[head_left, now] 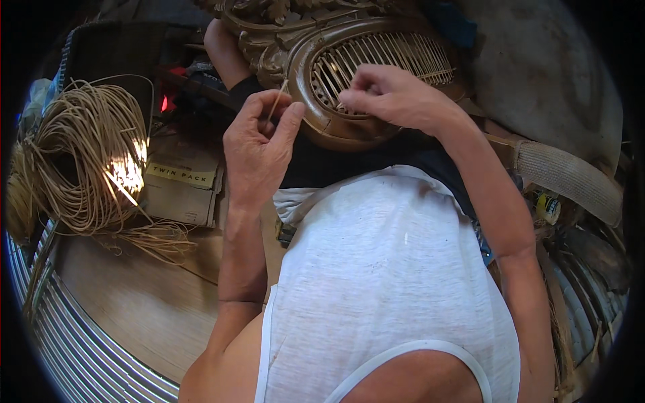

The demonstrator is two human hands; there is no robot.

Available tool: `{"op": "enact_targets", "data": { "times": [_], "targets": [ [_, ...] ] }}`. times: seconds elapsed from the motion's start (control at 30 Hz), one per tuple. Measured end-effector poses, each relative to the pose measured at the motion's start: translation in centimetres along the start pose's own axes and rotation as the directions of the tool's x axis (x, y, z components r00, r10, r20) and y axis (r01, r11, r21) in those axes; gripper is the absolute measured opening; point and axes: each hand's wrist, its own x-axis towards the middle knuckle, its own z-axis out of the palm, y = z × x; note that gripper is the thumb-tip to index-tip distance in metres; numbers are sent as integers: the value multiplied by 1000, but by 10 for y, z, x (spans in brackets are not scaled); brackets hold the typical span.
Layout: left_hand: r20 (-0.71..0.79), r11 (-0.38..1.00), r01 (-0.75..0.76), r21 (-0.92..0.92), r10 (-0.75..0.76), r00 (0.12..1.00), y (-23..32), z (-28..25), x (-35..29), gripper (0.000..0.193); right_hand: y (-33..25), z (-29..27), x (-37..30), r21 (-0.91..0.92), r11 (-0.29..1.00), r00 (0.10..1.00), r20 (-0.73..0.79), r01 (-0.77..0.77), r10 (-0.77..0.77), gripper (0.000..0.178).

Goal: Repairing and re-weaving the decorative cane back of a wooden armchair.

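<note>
Wrinkled white shirt [400,275] faces hands [259,144] at carved oval frame [302,67].

Place: caning workshop | coil of cane [87,154], my left | carved wooden frame [309,60], strung across, before me | woven band [571,178], my right

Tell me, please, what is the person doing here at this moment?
Someone is working by hand at a carved frame, with thin strips running across its oval opening. The left hand pinches a strand beside the frame. The right hand is curled over the opening's near side; whether it holds anything is unclear. A big coil lies to the left.
</note>
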Motion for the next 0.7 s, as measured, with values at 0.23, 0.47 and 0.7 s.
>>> {"op": "enact_targets", "data": {
  "times": [0.23,0.47,0.7],
  "targets": [
    [21,993,78,-84,-76,997,-20,-3,-13,15,30,-6,-71,713,700,995,-44,-33,92,34],
    [64,976,-188,107,182,981,8,-9,19,17,36,3,-71,454,889,997,-71,63,-35,14],
    [477,915,-379,138,274,835,25,11,57,26,25,19,-61,310,926,950,-288,214,-124,20]
  ]
}}
